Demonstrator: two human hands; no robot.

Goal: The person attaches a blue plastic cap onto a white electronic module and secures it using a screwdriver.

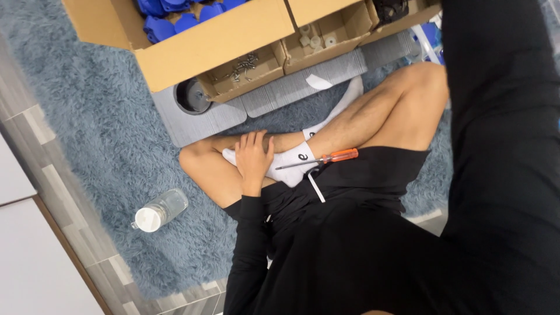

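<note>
Screwdriver point(318, 160) is your landmark: orange handle, thin steel shaft, lying across your lap with its tip on the white sock point(291, 165). It looks light and stiff, and the smooth handle could roll off your shorts, so the handle is likely the best place to grip it, not the bare shaft. Just left of its tip, your left hand point(254, 158) rests flat and open on your ankle, holding nothing. Your right hand is out of view; the dark sleeve point(501, 146) to the right of the screwdriver hides it. Above it sit cardboard boxes point(233, 35), partly cut off, with small screws point(242, 65) hard to make out. Far left lies a clear bottle point(160, 210) on the rug point(87, 116).
</note>
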